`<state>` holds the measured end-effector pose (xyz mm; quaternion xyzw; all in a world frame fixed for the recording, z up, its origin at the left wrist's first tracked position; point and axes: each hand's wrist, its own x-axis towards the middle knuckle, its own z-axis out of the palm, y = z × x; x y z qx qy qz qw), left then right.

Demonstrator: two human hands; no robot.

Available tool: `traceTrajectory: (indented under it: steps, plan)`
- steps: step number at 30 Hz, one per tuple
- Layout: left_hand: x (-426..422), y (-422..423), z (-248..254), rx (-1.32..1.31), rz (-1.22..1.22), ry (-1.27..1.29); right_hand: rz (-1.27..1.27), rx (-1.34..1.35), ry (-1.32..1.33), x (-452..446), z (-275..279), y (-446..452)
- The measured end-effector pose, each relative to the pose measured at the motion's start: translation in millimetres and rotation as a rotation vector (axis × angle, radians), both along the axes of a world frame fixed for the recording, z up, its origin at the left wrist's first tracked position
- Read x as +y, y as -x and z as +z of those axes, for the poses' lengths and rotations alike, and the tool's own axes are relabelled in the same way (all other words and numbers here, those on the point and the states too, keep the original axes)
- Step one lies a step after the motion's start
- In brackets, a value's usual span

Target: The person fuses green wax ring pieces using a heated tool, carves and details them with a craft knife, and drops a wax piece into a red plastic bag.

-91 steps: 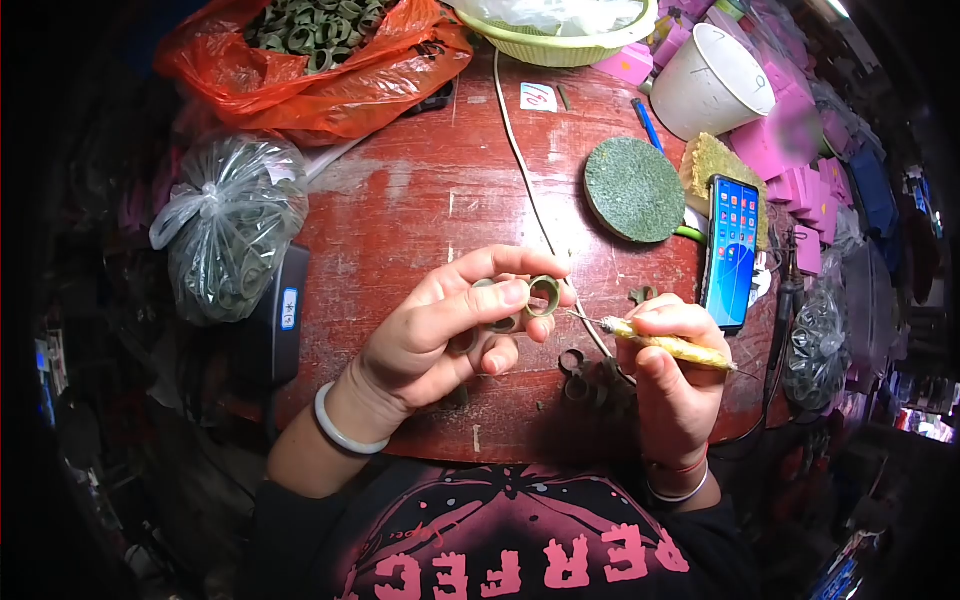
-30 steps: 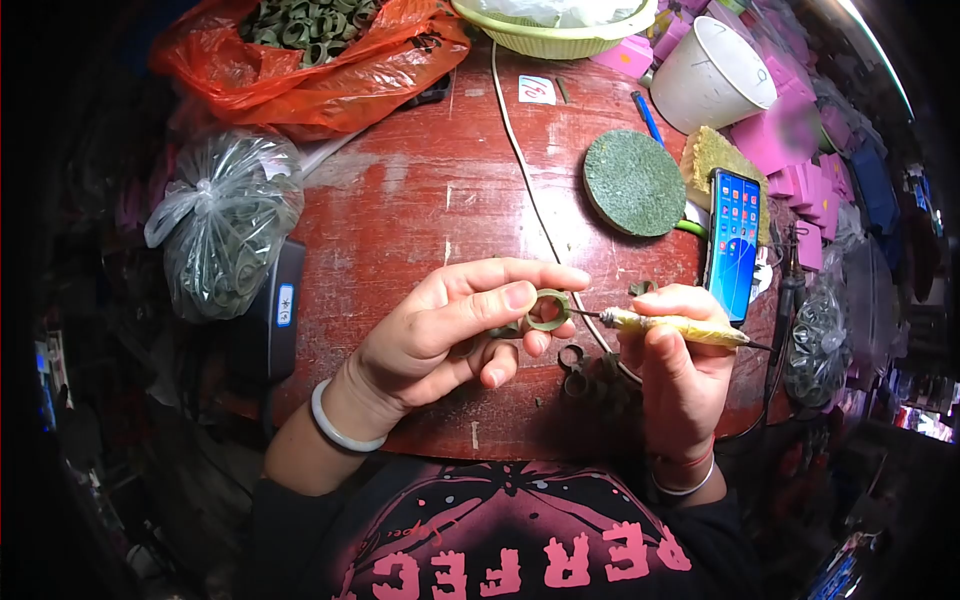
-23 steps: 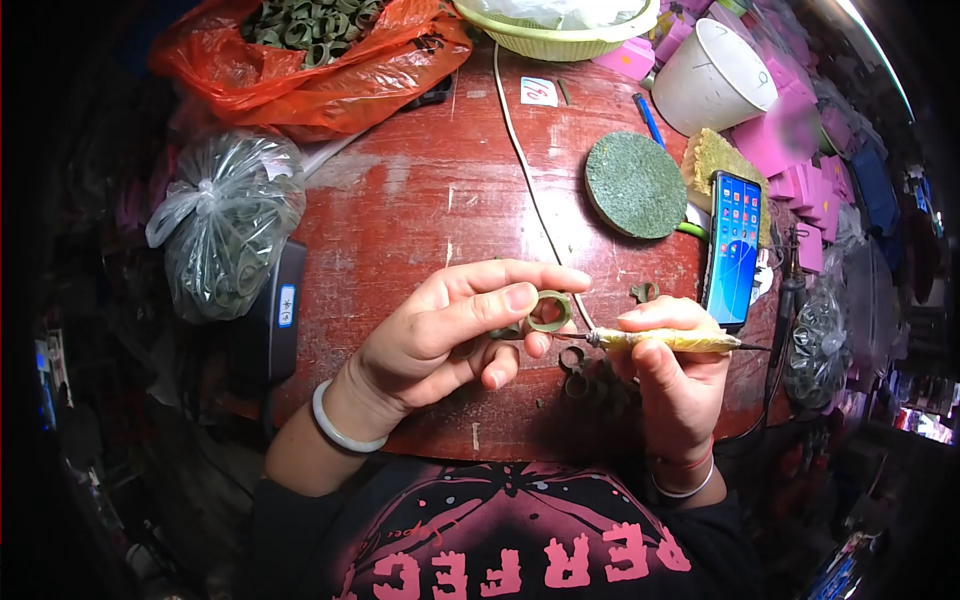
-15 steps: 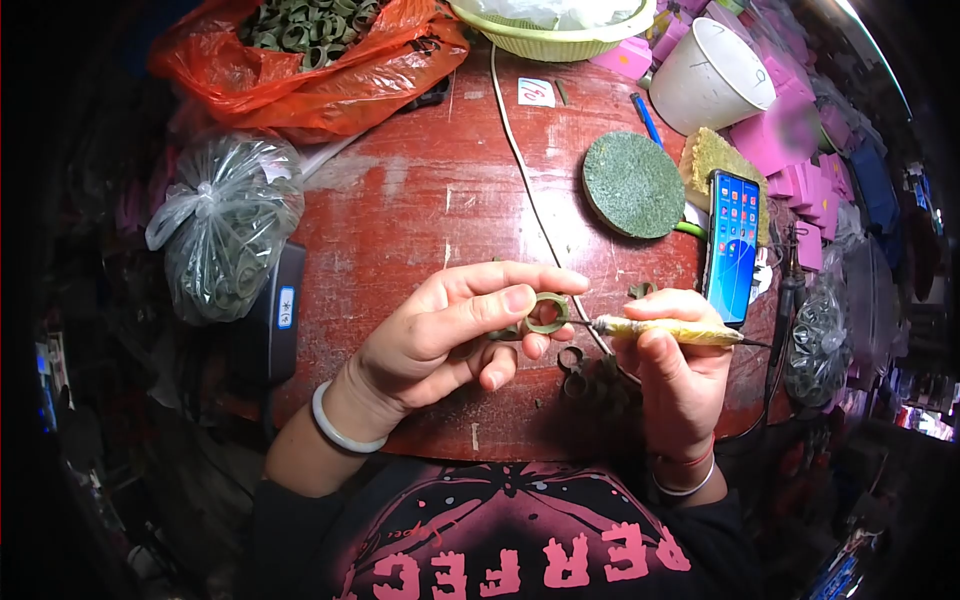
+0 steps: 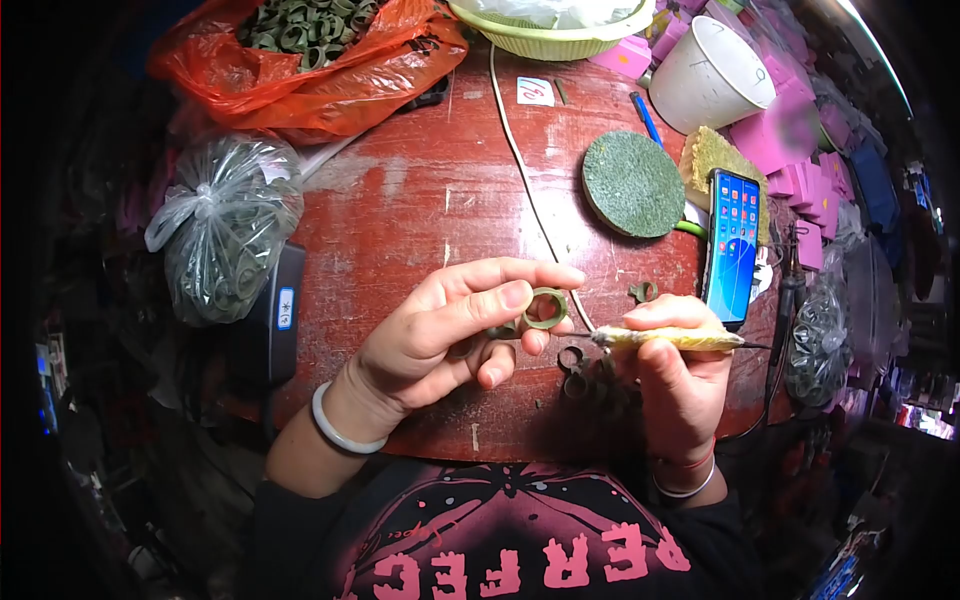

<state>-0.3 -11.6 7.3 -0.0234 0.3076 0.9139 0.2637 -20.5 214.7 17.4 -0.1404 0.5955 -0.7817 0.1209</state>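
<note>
My left hand (image 5: 435,330) pinches a dark green ring (image 5: 546,326) between thumb and fingers, its hole turned up towards me. A second green piece seems to sit among those fingers, mostly hidden. In my right hand (image 5: 685,375) is a corded, pen-shaped tool (image 5: 690,339) with a yellow wrapped handle and a thin metal tip. The tip points left, just below and right of the ring; whether it touches the ring or a fingertip I cannot tell. Under the hands, several loose green rings (image 5: 572,385) lie on the red table, and another ring (image 5: 643,291) rests above my right hand.
Around the red table (image 5: 400,230) are an orange bag (image 5: 340,95) of green rings, a tied clear bag (image 5: 230,240), a dark box (image 5: 284,310), a pale basket (image 5: 560,40), a white bucket (image 5: 700,85), a round green pad (image 5: 632,185) and a phone (image 5: 733,250). A white cable (image 5: 522,165) crosses it.
My right hand and the tool have dropped slightly towards my body, so the tip sits lower beside the ring. My left hand and its ring have barely moved.
</note>
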Motion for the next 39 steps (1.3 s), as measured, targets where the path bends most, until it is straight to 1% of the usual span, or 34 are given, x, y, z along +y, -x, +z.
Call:
traceTrajectory:
  steps: [1, 2, 4, 5, 7, 8, 10, 13, 14, 16, 17, 19, 21, 23, 27, 29, 30, 32, 35, 39]
  plan:
    - [-0.2, 0.1, -0.6, 0.009, 0.004, 0.006, -0.042, -0.055, 0.061, -1.1, 1.3, -0.9]
    - [0.2, 0.0, 0.3, 0.010, 0.004, 0.007, -0.042, -0.055, 0.062, -1.8, 2.0, -1.5]
    - [2.3, 0.4, 3.8, -0.021, 0.053, 0.054, -0.130, -0.069, -0.006, -2.4, 3.3, -1.8]
    - [3.4, 0.5, 5.1, -0.020, 0.052, 0.054, -0.130, -0.067, -0.006, -2.8, 3.7, -1.7]
    - [4.9, 0.4, 6.7, -0.012, 0.090, 0.123, -0.129, 0.057, -0.074, -3.3, 4.0, -1.5]
    - [4.9, 0.3, 6.4, -0.013, 0.090, 0.122, -0.130, 0.057, -0.074, -2.8, 3.9, -1.2]
    - [4.7, -0.1, 5.7, 0.010, 0.093, 0.114, -0.079, 0.118, -0.162, -1.1, 3.5, -0.3]
    - [3.3, 0.6, 6.8, 0.001, 0.063, 0.132, -0.113, 0.058, -0.192, -4.9, 6.3, -1.0]
    - [3.2, 0.6, 6.8, 0.002, 0.064, 0.132, -0.113, 0.059, -0.192, -3.8, 4.5, -1.0]
    - [3.4, 0.0, 6.5, 0.007, 0.080, 0.150, -0.035, 0.030, -0.064, -0.3, -0.7, -1.9]
    - [3.6, -0.3, 6.2, 0.007, 0.081, 0.150, -0.034, 0.029, -0.064, -0.3, 0.2, -2.6]
    - [4.2, -0.8, 5.4, 0.012, 0.097, 0.140, -0.137, -0.102, -0.018, -0.9, 3.9, -4.0]
    - [4.6, -0.9, 3.7, 0.028, 0.104, 0.140, -0.149, -0.102, -0.026, -1.6, 2.7, -3.9]
    - [5.2, -1.1, 2.3, 0.043, 0.109, 0.139, -0.090, 0.036, -0.094, 0.1, -3.3, -3.2]
    - [5.1, -1.1, 3.4, 0.055, 0.114, 0.159, -0.076, 0.037, -0.132, -1.2, 0.3, -2.2]
    - [5.4, -1.1, 3.8, 0.060, 0.111, 0.176, -0.036, -0.113, 0.009, 1.6, 2.2, -3.6]
    - [6.2, -1.3, 3.1, 0.073, 0.127, 0.176, -0.037, -0.113, 0.009, 1.2, 1.2, -3.4]
    - [7.2, -1.1, 1.4, 0.085, 0.144, 0.177, -0.135, -0.083, 0.004, -0.3, -1.9, -2.6]
    - [7.0, -0.5, 0.5, 0.119, 0.144, 0.201, -0.083, -0.081, -0.024, 0.8, -2.4, -3.8]
    - [7.0, -0.9, 1.6, 0.119, 0.138, 0.231, -0.086, -0.032, -0.057, -4.1, 0.2, -2.1]
